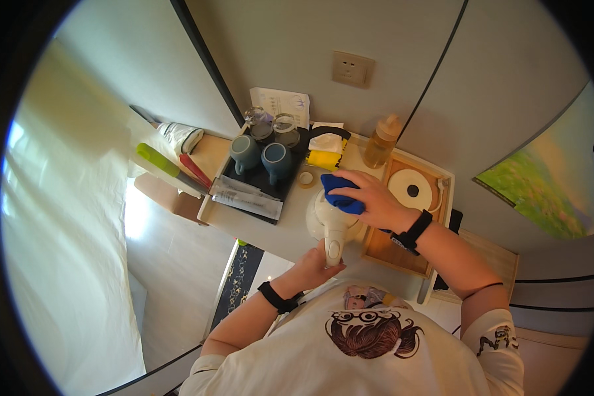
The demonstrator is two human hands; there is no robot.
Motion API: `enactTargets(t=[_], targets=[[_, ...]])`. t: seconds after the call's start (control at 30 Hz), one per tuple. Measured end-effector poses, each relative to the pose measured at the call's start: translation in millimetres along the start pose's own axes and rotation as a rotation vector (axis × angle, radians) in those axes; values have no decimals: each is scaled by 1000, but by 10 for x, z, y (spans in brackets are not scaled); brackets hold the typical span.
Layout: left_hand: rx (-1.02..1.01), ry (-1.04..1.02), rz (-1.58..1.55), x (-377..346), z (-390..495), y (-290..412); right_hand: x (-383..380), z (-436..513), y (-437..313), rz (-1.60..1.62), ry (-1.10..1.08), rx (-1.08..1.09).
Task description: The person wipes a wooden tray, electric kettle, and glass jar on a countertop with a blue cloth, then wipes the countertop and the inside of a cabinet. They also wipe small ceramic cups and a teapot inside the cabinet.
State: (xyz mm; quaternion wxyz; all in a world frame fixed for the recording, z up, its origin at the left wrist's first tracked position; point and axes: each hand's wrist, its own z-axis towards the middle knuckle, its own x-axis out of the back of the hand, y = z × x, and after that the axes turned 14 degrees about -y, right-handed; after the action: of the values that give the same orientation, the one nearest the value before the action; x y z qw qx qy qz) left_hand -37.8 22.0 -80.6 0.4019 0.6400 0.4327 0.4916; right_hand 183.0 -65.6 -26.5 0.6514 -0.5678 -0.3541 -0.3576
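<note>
A white electric kettle (321,220) is on or just above the white tabletop, its handle pointing towards me. My left hand (314,267) is closed around the end of that handle. A bundled blue cloth (343,194) is in my right hand (376,198), which presses it at the far right side of the kettle's top. To the right, the kettle's round white power base (410,189) with a black centre lies in a wooden tray (401,255). A small round lid or tape roll (306,179) lies just beyond the kettle.
On the left a black tray (257,212) holds two blue-grey mugs (276,161), upturned glasses (285,129) and white sachets (245,198). Behind stand a yellow tissue pack (324,159) and a bottle of amber liquid (380,143). A green-handled tool (158,159) juts past the left edge.
</note>
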Motion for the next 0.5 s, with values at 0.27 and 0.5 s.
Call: enactTargets(t=[0.27, 0.5], targets=[[-7, 6, 48, -13, -4, -85, 105, -9, -83, -13, -30, -171], [40, -2, 88, -18, 5, -103, -59, 239, -158, -29, 39, -106]])
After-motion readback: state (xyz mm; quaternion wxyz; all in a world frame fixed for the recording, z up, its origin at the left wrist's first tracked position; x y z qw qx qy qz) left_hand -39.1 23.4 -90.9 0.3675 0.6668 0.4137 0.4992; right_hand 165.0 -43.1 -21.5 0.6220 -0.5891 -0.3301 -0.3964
